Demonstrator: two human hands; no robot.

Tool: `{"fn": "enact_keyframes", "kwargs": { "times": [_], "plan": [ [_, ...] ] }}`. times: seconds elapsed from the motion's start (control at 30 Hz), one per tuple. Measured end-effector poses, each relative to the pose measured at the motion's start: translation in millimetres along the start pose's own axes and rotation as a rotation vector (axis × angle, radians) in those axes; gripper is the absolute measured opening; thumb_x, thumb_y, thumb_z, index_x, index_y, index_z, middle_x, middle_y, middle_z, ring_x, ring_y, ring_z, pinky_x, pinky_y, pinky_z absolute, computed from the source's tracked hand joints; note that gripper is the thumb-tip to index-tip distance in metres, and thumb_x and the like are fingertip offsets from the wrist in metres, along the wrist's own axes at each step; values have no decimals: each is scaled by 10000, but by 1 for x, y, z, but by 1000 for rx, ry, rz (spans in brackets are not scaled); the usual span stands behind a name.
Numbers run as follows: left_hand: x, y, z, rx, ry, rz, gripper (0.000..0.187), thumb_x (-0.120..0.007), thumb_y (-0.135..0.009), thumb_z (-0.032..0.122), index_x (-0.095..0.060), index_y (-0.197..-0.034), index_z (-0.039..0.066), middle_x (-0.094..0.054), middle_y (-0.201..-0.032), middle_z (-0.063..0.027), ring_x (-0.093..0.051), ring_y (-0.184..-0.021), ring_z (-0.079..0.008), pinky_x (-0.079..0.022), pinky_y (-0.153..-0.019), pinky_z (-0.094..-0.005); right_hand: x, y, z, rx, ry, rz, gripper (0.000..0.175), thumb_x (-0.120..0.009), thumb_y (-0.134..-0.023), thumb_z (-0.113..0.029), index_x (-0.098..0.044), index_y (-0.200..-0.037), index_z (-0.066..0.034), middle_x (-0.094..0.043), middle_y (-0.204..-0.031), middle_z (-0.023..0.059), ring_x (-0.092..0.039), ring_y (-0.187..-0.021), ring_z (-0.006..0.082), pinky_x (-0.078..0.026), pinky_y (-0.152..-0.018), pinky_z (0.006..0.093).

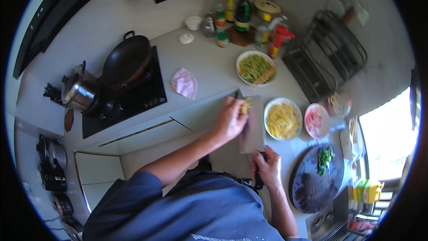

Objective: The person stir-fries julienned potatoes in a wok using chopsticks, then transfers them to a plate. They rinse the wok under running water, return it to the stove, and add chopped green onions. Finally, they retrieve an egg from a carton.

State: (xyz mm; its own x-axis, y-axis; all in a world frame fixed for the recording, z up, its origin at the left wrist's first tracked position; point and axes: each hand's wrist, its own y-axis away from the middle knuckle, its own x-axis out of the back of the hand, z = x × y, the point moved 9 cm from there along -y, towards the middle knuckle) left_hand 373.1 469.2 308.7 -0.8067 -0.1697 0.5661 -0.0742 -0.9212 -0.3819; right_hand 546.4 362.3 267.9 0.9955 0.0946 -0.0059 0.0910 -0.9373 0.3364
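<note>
My right hand [267,166] is closed around the dark handle of a broad cleaver [252,127], whose blade points away from me. By the blade's far end, my left hand [232,117] pinches a small bunch of pale yellow shreds [245,107]. Right of the blade stands a white bowl of pale yellow shreds [283,120]. A smaller bowl of chopped pink meat [314,120] is beside it. Behind them, a bowl of green shreds [255,68] has a wooden utensil [265,74] across it. Chopped leafy greens [325,160] lie on a round dark chopping board [316,187].
On the left, a black wok [127,62] and a lidded steel pot [79,90] stand on the black cooktop [157,90]. A pink cloth [185,83] lies on the counter. Several bottles [243,13] line the back; a dark rack [311,70] stands at right, a sink [329,221] at lower right.
</note>
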Motion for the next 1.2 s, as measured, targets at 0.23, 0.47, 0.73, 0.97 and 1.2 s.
{"fn": "enact_keyframes", "kwargs": {
  "times": [0.23, 0.47, 0.73, 0.97, 1.2],
  "plan": [
    [278, -23, -142, 256, -193, 381, 247, -747, -840, 58, -637, -1053, 1, -630, -869, -103, -651, -724, -183, -551, -674, -323, -259, -105, -117, 304, 332, -424, 257, -634, -957, -176, -553, -803, 14, -582, -546, 73, -582, -470, 123, -433, -444, 306],
    [419, -34, -338, 664, -8, 513, 213, -731, -859, 128, -642, -972, -29, -663, -783, -84, -630, -580, -136, -524, -497, -272, -372, -173, -159, 308, 386, -518, 236, -644, -944, -128, -535, -806, 30, -608, -643, 76, -583, -465, 126, -486, -419, 307],
    [447, -55, -402, 567, -128, 384, 139, -603, -876, 17, -702, -973, 13, -720, -887, -126, -698, -705, -182, -589, -600, -311, -358, -203, -128, 77, 26, -558, 239, -641, -948, -120, -530, -785, 14, -618, -705, 89, -589, -475, 142, -481, -410, 311],
    [443, -70, -384, 488, -605, 90, 282, -668, -847, 19, -687, -1127, 47, -722, -1094, -181, -739, -868, -263, -583, -751, -347, -350, -213, -128, 77, -46, -539, 240, -649, -944, -121, -549, -774, 18, -621, -707, 98, -590, -479, 142, -486, -415, 310],
    [436, -84, -248, 69, -462, 405, 114, -693, -906, 104, -716, -997, 39, -732, -931, -160, -725, -835, -304, -562, -738, -363, -378, -214, -136, 65, -22, -590, 194, -644, -951, -112, -593, -843, 41, -611, -743, 94, -574, -508, 145, -477, -439, 307]
  ]
}}
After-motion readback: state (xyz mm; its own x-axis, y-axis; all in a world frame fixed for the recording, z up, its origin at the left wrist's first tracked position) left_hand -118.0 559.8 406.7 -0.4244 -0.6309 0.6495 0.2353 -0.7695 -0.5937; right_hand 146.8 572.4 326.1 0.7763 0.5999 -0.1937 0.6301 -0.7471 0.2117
